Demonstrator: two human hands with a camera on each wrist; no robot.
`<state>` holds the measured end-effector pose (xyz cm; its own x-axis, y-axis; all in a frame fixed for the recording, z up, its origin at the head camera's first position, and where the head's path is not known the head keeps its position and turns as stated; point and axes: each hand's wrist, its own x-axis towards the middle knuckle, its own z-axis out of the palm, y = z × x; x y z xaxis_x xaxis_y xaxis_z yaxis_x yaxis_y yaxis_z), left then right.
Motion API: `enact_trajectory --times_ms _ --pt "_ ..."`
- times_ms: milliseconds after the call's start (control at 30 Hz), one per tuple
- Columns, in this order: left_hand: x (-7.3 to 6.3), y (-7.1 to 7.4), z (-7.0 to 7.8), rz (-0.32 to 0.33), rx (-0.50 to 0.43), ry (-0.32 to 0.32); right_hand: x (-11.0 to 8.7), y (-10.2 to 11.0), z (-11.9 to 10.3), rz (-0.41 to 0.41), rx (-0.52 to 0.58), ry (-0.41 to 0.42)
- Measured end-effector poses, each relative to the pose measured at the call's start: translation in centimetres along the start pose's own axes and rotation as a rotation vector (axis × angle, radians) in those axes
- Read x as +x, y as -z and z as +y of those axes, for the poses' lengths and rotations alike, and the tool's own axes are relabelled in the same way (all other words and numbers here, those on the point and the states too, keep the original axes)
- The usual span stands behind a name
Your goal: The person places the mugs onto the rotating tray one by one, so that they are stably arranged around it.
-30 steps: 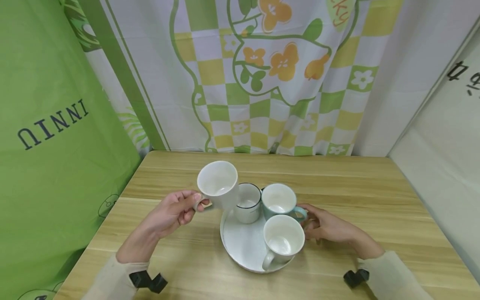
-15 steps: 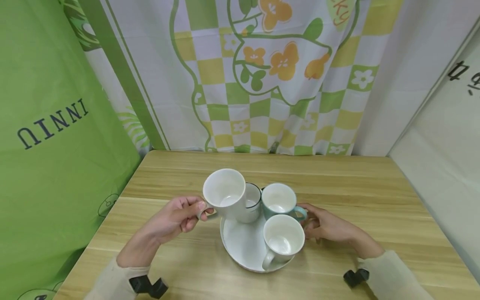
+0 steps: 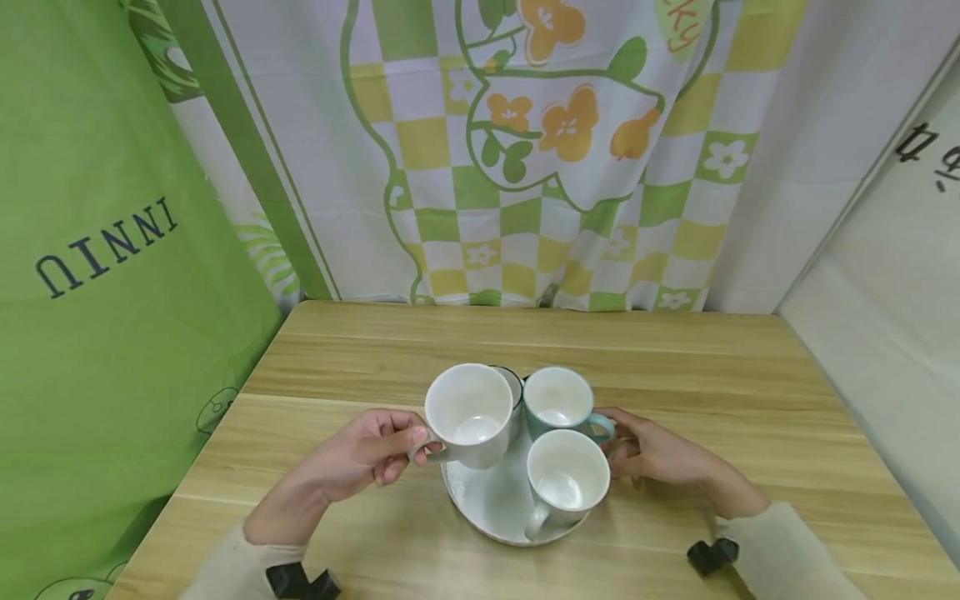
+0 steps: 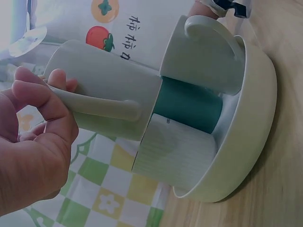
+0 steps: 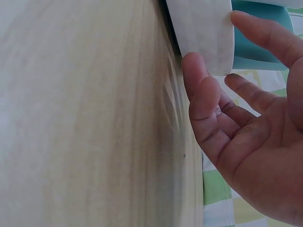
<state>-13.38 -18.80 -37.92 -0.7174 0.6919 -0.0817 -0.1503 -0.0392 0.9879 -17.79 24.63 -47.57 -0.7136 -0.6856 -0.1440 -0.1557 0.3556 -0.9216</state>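
Note:
A white mug [image 3: 480,450] hangs over the left part of a round white tray [image 3: 487,504], its handle pinched between the thumb and fingers of my left hand [image 3: 371,458]. In the left wrist view this mug [image 4: 104,75] is above the other cups. On the tray stand a dark-rimmed white mug [image 3: 517,417], mostly hidden behind it in the head view, a teal mug [image 3: 535,423] with a white inside, and a white mug [image 3: 567,475] at the front. My right hand [image 3: 663,450] is at the tray's right side, loosely bent fingers touching the tray's outer wall [image 5: 208,38].
The wooden table [image 3: 360,342] reaches back to a checked, flowered curtain [image 3: 555,242]. A green cloth [image 3: 120,350] hangs on the left and a white one [image 3: 885,317] on the right.
My left hand has carried the white mug to the right and lower, from the tray's left edge to over it, now covering more of the dark-rimmed mug. The right hand has stayed still.

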Motion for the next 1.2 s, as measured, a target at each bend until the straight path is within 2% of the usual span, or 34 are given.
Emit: enact_trajectory --times_ms 300,600,800,1033,1200 --pt "0.2 -0.2 -0.9 -0.046 0.006 -0.011 0.1 0.0 0.1 0.007 0.003 -0.003" --pt "0.9 -0.5 -2.9 -0.090 -0.008 0.034 0.0 0.0 0.0 0.008 -0.003 0.004" --pt "1.2 -0.4 -3.9 -0.100 -0.019 0.069 -0.1 -0.1 -0.1 0.008 0.005 -0.009" --pt "1.3 0.1 -4.8 -0.099 -0.006 0.034 0.0 -0.1 -0.1 0.014 0.001 -0.006" --pt "1.5 0.6 -5.4 -0.086 0.014 0.092 0.0 -0.1 -0.1 0.015 0.002 -0.001"
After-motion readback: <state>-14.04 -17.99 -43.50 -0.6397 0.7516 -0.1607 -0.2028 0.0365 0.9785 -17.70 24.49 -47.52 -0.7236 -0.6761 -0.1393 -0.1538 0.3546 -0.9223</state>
